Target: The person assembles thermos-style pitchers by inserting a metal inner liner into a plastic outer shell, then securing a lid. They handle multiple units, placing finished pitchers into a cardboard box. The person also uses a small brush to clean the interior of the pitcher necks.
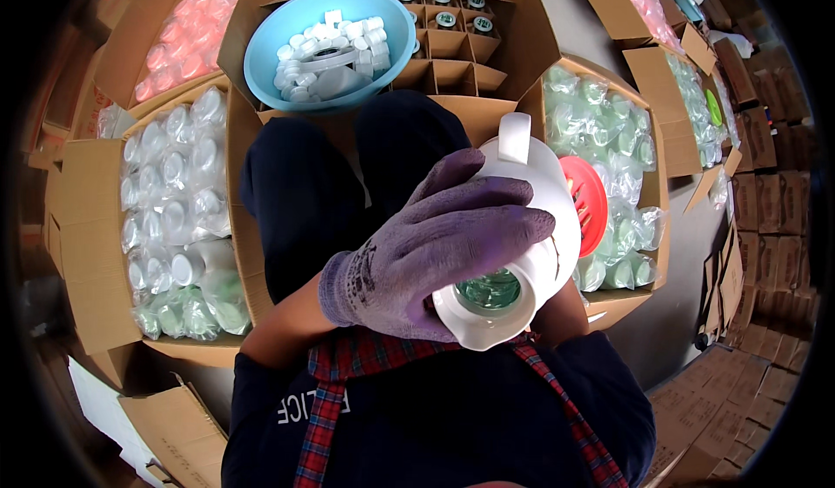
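Our left hand (435, 253) wraps the white flask (513, 244), fingers closed round its body. Right hand hidden behind it, can't tell its grip. Glass liner looks fragile, shell slick; we'd hold body or handle.

The jug (522, 227) sits over the lap, the left hand (426, 262) laid across its top. Ahead of the knees, a bowl (261, 53) of caps rests on the divided carton (452, 44). A box of bagged parts (174, 210) stands left; another box (609, 140) stands right, with a round lid (584, 203) just beside the jug.
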{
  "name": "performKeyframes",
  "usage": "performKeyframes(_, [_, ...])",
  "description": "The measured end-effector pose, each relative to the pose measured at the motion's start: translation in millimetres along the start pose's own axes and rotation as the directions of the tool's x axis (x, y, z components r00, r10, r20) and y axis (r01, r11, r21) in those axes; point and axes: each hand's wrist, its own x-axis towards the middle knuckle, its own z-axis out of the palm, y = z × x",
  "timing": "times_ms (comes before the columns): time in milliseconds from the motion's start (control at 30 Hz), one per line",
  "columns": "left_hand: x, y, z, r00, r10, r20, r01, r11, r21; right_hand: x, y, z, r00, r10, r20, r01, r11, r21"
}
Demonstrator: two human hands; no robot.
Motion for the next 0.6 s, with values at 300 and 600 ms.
performKeyframes(300, [-105, -9, -17, 0.755, -0.412, -0.510, 0.419, 0.902, -0.109, 11, -76, 35, 0.994, 0.033, 0.104, 0.043, 0.756, -0.654])
performKeyframes(600, [-49, -56, -155, 0.725, -0.381, -0.574, 0.686, 0.477, 0.550, 110, -36, 158, 0.765, 0.537, 0.354, 0.559, -0.284, -0.779])
